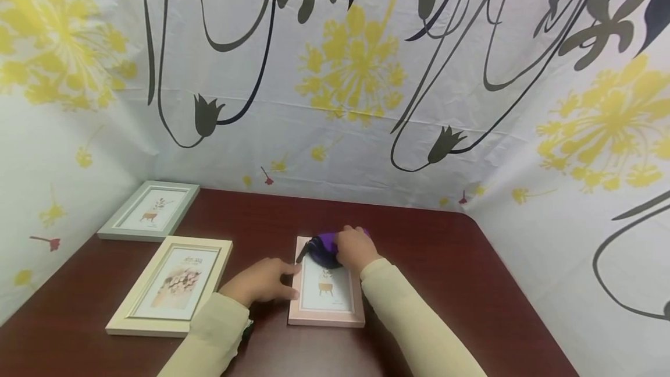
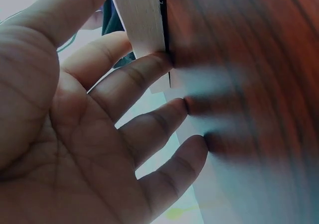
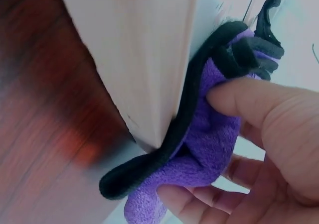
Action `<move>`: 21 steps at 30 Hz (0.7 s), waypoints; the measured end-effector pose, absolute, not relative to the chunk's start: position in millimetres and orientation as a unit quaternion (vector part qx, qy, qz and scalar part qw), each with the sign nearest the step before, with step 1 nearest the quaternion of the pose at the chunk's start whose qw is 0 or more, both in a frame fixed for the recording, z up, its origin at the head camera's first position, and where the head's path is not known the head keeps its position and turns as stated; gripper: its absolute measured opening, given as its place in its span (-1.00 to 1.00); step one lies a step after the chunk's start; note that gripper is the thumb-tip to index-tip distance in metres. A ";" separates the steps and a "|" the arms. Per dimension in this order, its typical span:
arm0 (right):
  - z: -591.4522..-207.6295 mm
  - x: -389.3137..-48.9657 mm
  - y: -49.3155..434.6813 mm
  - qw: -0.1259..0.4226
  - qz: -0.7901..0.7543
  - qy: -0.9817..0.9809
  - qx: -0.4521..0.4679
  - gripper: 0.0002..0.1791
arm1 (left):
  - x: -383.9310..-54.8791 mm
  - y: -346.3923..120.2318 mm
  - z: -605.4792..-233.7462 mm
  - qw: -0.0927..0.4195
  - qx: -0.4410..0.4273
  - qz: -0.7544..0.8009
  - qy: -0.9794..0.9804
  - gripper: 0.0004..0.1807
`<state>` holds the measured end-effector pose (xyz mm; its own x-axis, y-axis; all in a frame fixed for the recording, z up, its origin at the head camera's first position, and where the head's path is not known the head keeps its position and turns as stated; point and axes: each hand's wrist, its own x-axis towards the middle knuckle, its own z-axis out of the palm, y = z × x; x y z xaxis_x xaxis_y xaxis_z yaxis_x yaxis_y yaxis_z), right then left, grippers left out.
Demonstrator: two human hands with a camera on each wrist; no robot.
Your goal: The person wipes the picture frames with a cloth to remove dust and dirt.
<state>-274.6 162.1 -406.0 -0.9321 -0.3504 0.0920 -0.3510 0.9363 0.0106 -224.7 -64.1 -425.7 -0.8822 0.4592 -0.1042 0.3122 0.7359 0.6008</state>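
Note:
A pink picture frame (image 1: pixel 327 319) lies face up on the table, with a small drawing of a plant stand under its pane. My left hand (image 1: pixel 264 280) touches the frame's left side, thumb and fingertips at the edge. In the left wrist view its fingers (image 2: pixel 137 79) are extended, some tips at the frame's side and others at the tabletop. My right hand (image 1: pixel 357 249) grips a purple cloth (image 3: pixel 214 144) with black edging and presses it on the upper part of the frame. The cloth folds over the frame's corner in the right wrist view.
To the left lies a cream picture frame (image 1: pixel 124 313) with a floral print. Behind it, a pale green frame (image 1: pixel 107 230) sits at the table's back left. The dark red-brown table (image 1: pixel 445 284) is bordered by a flower-patterned sheet (image 1: pixel 335 156).

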 end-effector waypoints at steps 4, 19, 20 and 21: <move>-403.0 -262.4 161.9 0.043 -0.011 -0.980 0.196 -0.90 | -225.2 -63.2 -425.3 0.129 0.208 0.298 0.923 -0.34; -401.3 -215.5 171.8 0.020 0.006 -0.958 0.286 -0.83 | -222.2 -64.5 -424.0 0.123 0.212 0.300 0.922 -0.33; -401.1 -211.8 173.2 0.019 0.008 -0.957 0.291 -0.83 | -221.8 -64.5 -423.9 0.122 0.212 0.302 0.921 -0.33; -400.5 -208.2 174.4 0.017 0.008 -0.955 0.296 -0.84 | -221.7 -64.6 -423.9 0.120 0.214 0.303 0.921 -0.33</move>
<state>-208.2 174.4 -400.5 -0.8244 -0.5647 0.0376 -0.5653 0.8249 -0.0044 -221.7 -64.6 -423.9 -0.8799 0.4662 -0.0921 0.3208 0.7257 0.6087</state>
